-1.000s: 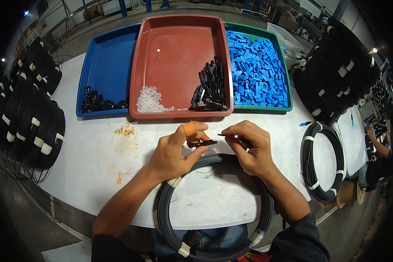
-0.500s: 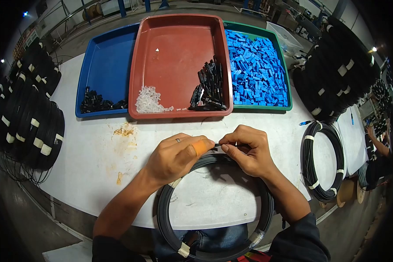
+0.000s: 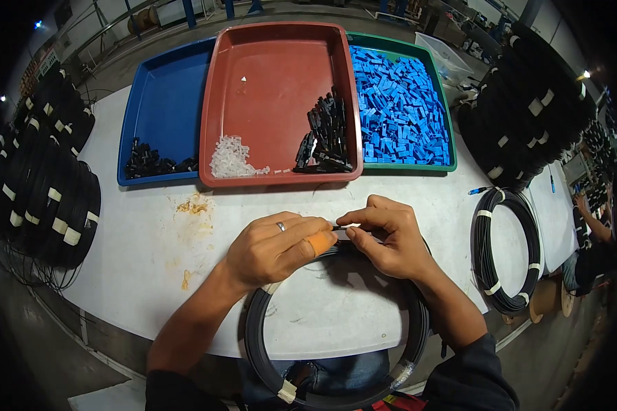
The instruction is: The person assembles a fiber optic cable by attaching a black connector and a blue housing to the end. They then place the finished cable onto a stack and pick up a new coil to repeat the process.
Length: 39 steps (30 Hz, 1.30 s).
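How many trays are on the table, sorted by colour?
Blue tray: 1
Red tray: 1
Green tray: 1
Total: 3 trays

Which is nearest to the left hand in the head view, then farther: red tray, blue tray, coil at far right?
From the left hand:
1. Red tray, straight ahead across the table.
2. Blue tray, ahead and to the left.
3. Coil at far right, beyond the right hand.
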Tool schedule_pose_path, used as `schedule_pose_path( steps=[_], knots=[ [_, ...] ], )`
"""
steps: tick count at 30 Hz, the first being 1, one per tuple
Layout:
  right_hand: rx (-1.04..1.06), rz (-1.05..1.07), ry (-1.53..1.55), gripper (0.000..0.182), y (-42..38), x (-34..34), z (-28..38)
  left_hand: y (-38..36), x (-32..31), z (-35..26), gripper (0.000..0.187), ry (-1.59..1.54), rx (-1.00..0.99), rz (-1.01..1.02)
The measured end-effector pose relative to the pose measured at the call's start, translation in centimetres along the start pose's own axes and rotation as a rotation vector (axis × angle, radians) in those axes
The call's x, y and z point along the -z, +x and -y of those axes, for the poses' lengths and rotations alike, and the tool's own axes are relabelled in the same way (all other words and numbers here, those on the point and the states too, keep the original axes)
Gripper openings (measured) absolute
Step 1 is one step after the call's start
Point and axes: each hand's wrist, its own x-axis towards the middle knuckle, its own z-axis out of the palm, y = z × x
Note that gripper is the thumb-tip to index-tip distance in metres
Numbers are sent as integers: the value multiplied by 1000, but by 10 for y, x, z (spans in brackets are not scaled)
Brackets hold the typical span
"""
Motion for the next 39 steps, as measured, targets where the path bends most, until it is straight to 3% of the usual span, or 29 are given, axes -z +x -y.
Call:
schedule_pose_path(
  steps=[7,9,16,19,28,34,36,39],
  knots=[
    [-25,-6,-5,17,-2,0,0,-1,-4,1,34,-55,5,-24],
    [23,-24,-66,16,-3,-1,0,-1,2,-7,48,-170,269,36],
    [114,-97,-141,19,-5,-3,12,3,6,-9,57,-417,582,14],
    [156,-113,-173,21,-7,-5,12,0,2,-7,55,-338,484,-14],
    [236,-130,-255,25,-8,-6,12,0,-6,-11,43,-335,475,-80],
    [260,-81,-253,45,-6,-5,16,3,-4,-9,36,-173,366,-102],
    [182,-56,-259,51,-6,-5,17,3,-1,-6,36,-133,327,-94],
    [170,-93,-248,45,-7,-6,7,3,3,-3,35,-77,285,-87]
  ],
)
